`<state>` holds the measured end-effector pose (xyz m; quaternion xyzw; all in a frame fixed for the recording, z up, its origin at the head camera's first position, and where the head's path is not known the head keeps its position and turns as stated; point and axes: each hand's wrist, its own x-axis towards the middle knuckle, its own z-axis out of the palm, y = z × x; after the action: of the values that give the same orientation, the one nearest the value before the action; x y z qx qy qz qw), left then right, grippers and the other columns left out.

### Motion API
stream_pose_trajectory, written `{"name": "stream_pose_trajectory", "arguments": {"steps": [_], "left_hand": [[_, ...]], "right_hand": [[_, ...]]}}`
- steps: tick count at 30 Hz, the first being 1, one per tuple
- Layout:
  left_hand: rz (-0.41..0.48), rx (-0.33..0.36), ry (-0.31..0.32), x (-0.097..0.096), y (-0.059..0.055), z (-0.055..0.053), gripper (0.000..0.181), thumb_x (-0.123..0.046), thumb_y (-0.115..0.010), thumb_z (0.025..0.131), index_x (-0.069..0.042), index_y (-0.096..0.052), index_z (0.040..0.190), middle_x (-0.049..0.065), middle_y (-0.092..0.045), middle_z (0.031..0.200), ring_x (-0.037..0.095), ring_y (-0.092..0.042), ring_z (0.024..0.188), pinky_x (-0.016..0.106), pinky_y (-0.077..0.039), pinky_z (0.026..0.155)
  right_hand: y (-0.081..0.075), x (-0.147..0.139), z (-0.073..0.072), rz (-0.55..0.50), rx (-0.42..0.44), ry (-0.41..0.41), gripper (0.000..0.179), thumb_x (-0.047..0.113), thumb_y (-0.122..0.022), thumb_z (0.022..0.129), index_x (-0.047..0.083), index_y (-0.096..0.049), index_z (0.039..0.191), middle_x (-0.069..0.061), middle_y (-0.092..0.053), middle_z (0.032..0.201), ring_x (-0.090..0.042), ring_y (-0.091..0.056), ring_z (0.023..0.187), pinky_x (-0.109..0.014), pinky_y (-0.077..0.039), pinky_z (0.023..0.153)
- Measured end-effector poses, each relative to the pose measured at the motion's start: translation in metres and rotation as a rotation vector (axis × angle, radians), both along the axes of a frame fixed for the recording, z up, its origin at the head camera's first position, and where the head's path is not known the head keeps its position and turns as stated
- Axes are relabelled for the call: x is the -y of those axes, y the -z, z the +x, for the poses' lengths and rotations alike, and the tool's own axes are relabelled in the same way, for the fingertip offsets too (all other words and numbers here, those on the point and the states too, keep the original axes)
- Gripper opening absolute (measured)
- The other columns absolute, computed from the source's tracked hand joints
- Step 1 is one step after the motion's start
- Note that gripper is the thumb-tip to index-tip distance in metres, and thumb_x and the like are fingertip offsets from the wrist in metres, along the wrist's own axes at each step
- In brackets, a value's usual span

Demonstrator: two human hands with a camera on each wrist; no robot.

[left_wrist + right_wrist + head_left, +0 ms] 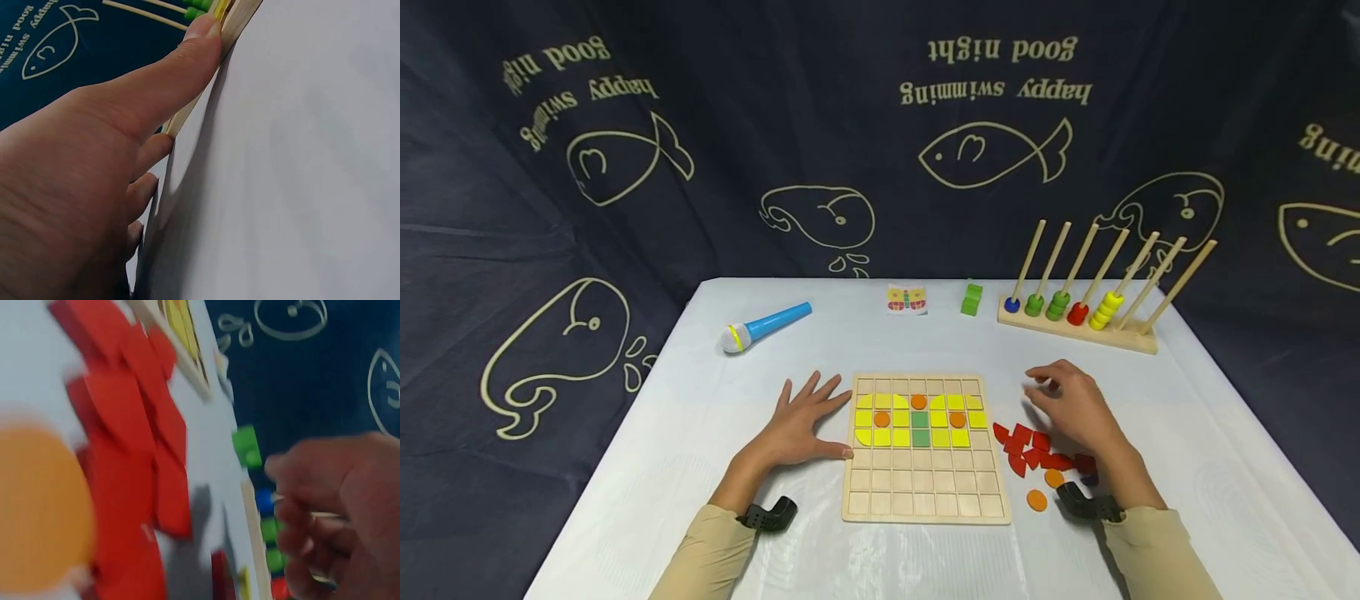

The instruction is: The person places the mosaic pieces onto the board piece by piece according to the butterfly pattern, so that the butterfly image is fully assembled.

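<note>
My left hand (793, 427) lies spread beside a wooden grid board (891, 482), its thumb at the board's left edge, fingertips close to the upper left corner. In the left wrist view, the thumb (181, 69) rests against the wooden rim. Yellow pieces (882, 438), orange discs (882, 419) and green squares (921, 420) fill cells in the board's upper part; the lower rows show bare wood. Right of the board my right hand (1078, 406) hovers with loosely bent fingers, nothing visible between them. Loose red pieces (1022, 434) lie just below and left of it.
Two loose orange discs (1037, 500) lie near the right wrist. Farther back are a blue toy microphone (778, 320), a butterfly picture card (907, 301), a green block (972, 300) and a peg stand with coloured beads (1078, 332). A dark printed curtain (850, 100) hangs behind the table.
</note>
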<state>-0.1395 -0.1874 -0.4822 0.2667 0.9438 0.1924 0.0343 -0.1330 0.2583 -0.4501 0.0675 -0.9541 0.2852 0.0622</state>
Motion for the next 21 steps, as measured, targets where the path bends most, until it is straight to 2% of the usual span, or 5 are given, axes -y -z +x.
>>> {"name": "stream_pose_trajectory", "arguments": {"steps": [4,7,14,21], "left_hand": [[-0.005,0.000,0.001,0.001,0.001,-0.001,0.098,-0.077,-0.066,0.067,-0.025,-0.042,0.147,0.002,-0.025,0.156,0.032,-0.008,0.144,0.064,0.003,0.108],[-0.012,-0.004,-0.001,0.001,0.003,-0.001,0.099,-0.079,-0.064,0.067,-0.026,-0.041,0.147,0.001,-0.024,0.157,0.032,-0.008,0.145,0.064,0.003,0.108],[0.000,0.007,0.002,-0.001,0.004,0.000,0.099,-0.078,-0.064,0.067,-0.025,-0.042,0.147,0.002,-0.025,0.156,0.032,-0.008,0.144,0.065,0.003,0.108],[-0.004,0.007,-0.003,-0.001,0.001,-0.001,0.099,-0.077,-0.065,0.067,-0.025,-0.043,0.147,0.002,-0.025,0.156,0.032,-0.009,0.144,0.064,0.002,0.108]], "right_hand": [[0.001,-0.019,-0.007,0.044,0.064,0.141,0.046,0.019,-0.071,0.085,-0.005,-0.061,0.123,-0.024,-0.053,0.111,-0.038,-0.049,0.097,-0.056,-0.044,0.085],[0.004,-0.028,-0.011,0.066,0.101,0.188,0.050,0.019,-0.072,0.083,-0.009,-0.059,0.123,-0.026,-0.051,0.109,-0.040,-0.047,0.097,-0.057,-0.044,0.085],[0.015,-0.034,-0.013,0.087,0.139,0.152,0.039,0.012,-0.067,0.085,-0.009,-0.064,0.117,-0.022,-0.054,0.099,-0.035,-0.052,0.088,-0.054,-0.046,0.080],[0.013,-0.039,-0.015,0.064,0.115,0.110,0.036,-0.001,-0.056,0.088,-0.008,-0.060,0.123,-0.027,-0.053,0.109,-0.042,-0.049,0.099,-0.060,-0.041,0.089]]}}
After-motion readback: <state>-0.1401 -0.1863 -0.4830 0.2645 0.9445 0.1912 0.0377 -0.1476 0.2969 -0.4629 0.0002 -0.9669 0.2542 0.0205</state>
